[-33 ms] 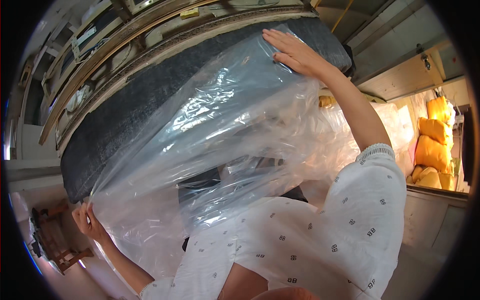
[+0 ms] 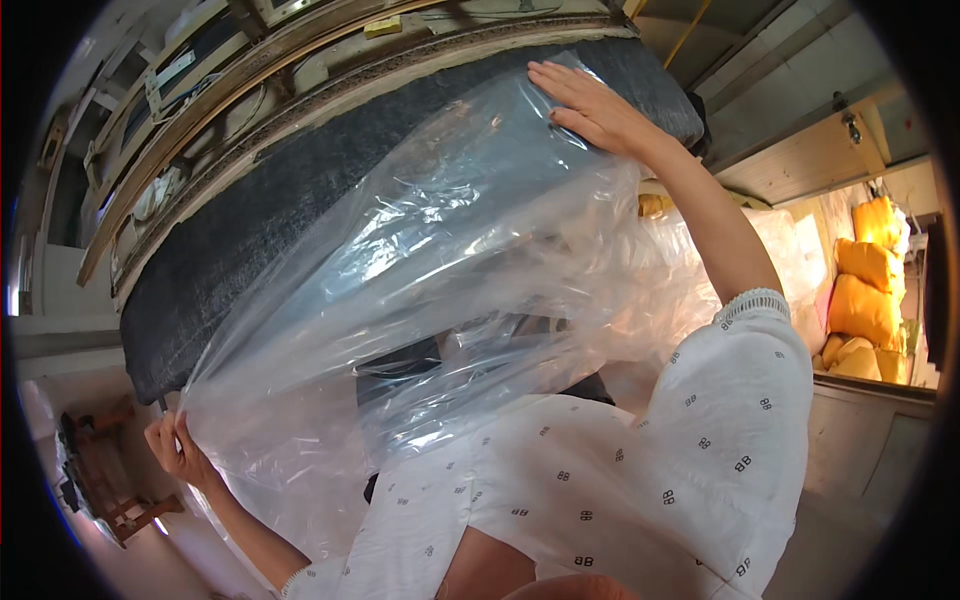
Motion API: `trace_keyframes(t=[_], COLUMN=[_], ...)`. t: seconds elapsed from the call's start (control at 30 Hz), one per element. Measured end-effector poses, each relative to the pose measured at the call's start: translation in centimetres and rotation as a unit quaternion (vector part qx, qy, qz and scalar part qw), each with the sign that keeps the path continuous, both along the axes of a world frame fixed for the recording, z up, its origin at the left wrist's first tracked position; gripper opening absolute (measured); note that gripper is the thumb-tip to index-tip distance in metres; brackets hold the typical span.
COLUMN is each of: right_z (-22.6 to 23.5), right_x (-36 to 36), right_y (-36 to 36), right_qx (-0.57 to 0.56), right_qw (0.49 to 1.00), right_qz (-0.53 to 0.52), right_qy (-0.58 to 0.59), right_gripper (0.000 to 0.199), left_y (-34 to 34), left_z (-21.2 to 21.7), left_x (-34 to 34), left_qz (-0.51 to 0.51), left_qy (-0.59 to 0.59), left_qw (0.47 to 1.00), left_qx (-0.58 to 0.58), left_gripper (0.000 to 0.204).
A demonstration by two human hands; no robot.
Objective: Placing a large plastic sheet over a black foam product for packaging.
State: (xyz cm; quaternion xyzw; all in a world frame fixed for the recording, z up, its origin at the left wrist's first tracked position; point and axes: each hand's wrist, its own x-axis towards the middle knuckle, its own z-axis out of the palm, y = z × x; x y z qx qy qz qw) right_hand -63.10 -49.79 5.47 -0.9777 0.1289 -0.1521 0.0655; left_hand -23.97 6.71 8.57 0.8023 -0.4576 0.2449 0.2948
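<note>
A large sheet of clear plastic film [image 2: 400, 270] stretches slantwise over a dark padded surface [image 2: 240, 220] and hangs down in front of my body. My right hand [image 2: 590, 108] lies flat on the film near its far right corner, fingers stretched and pressing it against the dark surface. At the lower left, my left hand [image 2: 182, 452] pinches the film's edge between thumb and fingers, just below the dark surface's near left corner. Between the hands the film is pulled into long shiny creases. More crumpled film [image 2: 700, 270] is bunched to the right, beneath my right forearm.
Along the far side of the dark surface runs a machine frame with long rails [image 2: 200, 150]. A small yellow block [image 2: 382, 27] rests on it. Stacked yellow bundles [image 2: 865, 280] show at the far right. A brown wooden stand [image 2: 110, 470] is at the lower left.
The film's creases and bright reflections have shifted slightly. Both hands stay in nearly the same place.
</note>
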Motion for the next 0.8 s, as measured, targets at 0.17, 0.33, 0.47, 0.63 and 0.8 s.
trace_keyframes(t=[0.17,0.33,0.47,0.63,0.8], right_z=[-0.3,-2.0,-2.5,1.1,4.9], right_x=[0.3,1.6,0.5,0.7,3.4], right_y=[-4.6,-6.4,-8.4,-8.7,-5.2], right_qx=[0.23,-0.015,0.092,0.334,0.385], right_qw=[0.959,0.93,0.953,0.927,0.873], right_qz=[-0.042,-0.273,-0.224,-0.159,-0.14], right_qy=[-0.16,-0.243,-0.183,-0.063,-0.263], right_gripper=[0.029,0.032,0.036,0.019,0.011], left_y=[1.9,4.1,6.1,4.7,0.4], left_z=[0.0,-1.5,-5.2,-8.3,-2.2], left_x=[-4.8,-8.1,-11.7,-11.1,-4.6], left_qz=[0.063,0.069,0.09,0.119,0.195], left_qy=[-0.011,-0.094,0.077,0.155,0.411], left_qw=[0.998,0.993,0.992,0.979,0.808], left_qx=[0.001,0.027,0.048,0.05,-0.375], left_gripper=[0.015,0.021,0.027,0.011,0.021])
